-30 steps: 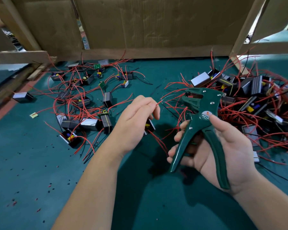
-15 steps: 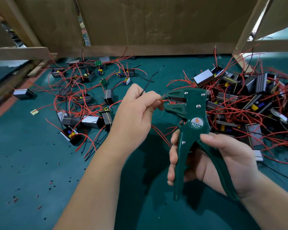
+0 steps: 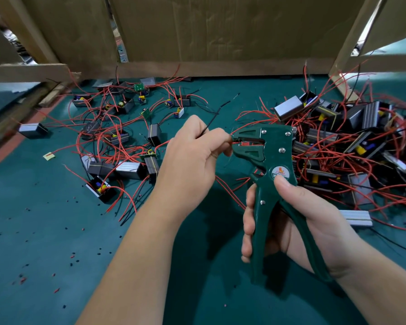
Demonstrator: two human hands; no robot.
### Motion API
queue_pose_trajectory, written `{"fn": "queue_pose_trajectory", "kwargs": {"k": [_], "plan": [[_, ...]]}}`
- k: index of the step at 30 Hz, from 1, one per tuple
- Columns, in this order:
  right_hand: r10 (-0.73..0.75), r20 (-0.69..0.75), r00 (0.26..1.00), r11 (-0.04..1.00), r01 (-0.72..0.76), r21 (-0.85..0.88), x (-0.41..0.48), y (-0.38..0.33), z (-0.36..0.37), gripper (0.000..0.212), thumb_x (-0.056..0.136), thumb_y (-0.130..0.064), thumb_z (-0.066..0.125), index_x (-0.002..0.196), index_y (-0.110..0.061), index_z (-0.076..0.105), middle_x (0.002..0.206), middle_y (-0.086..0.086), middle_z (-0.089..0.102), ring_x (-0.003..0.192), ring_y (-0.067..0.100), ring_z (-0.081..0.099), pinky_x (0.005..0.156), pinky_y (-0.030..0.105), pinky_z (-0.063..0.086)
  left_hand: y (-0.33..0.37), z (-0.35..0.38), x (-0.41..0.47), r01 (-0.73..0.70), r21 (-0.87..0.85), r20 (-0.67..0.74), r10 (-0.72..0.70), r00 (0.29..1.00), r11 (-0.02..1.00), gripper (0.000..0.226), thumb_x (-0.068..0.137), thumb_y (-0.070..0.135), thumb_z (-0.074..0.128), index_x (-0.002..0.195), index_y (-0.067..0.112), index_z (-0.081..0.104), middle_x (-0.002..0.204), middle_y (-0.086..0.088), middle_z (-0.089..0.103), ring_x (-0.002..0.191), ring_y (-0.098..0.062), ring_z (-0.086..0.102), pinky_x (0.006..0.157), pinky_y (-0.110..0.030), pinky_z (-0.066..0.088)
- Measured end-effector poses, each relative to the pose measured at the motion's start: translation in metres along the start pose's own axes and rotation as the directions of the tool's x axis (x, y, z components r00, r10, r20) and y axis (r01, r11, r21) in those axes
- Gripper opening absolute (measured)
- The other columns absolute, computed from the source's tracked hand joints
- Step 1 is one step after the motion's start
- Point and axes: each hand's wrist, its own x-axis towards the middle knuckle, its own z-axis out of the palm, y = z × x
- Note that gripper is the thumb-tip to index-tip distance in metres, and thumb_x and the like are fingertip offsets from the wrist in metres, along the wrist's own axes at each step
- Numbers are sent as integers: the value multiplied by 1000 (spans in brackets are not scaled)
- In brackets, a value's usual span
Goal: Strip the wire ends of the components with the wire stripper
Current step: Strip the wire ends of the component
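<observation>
cardboard wall (image 3: pixel 220 31) behind, wire stripper (image 3: pixel 275 144) beside component pile (image 3: pixel 352 146)

We count one wire stripper (image 3: pixel 267 156), two hands, left (image 3: pixel 190 165) and right (image 3: pixel 302 219), and one yellow scrap (image 3: pixel 49 156) near the table's (image 3: pixel 56 231) left edge. The components (image 3: pixel 361 141) are too tangled to count.

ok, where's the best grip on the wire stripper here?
Wire stripper: wrap both long handles below the pivot, coming from the right, as the right hand does. They splay in a V for squeezing; the head faces left, where the left hand holds the red wire.
</observation>
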Motion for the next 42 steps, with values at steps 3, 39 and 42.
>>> {"fn": "queue_pose_trajectory", "kwargs": {"k": [3,39,42], "plan": [[13,-28,1000,1000,-14,-17,0,0,-1,58,62,-58,79,86,-8,64,71,22,59,58,37,61,59,49,53,-1,0,0,-6,34,3,6,1000,999,23,93,20,46,88,13,68,80,-10,40,72,-29,45,64,-47,45],[-416,-310,855,903,427,-34,4,-11,-10,26,72,-6,52,97,-8,47,74,13,62,70,48,65,64,58,54,-26,0,-7,606,579,3,-745,667,545,46,89,29,54,134,26,46,152,-21,20,139,-38,18,113,-43,15],[-345,-303,888,932,363,4,5,-11,-9,27,67,-11,54,94,-11,50,78,11,66,66,47,65,62,56,55,-30,-3,-7,568,648,-19,-734,679,508,42,91,23,49,133,22,51,148,-12,32,131,-37,31,108,-43,19]]}}
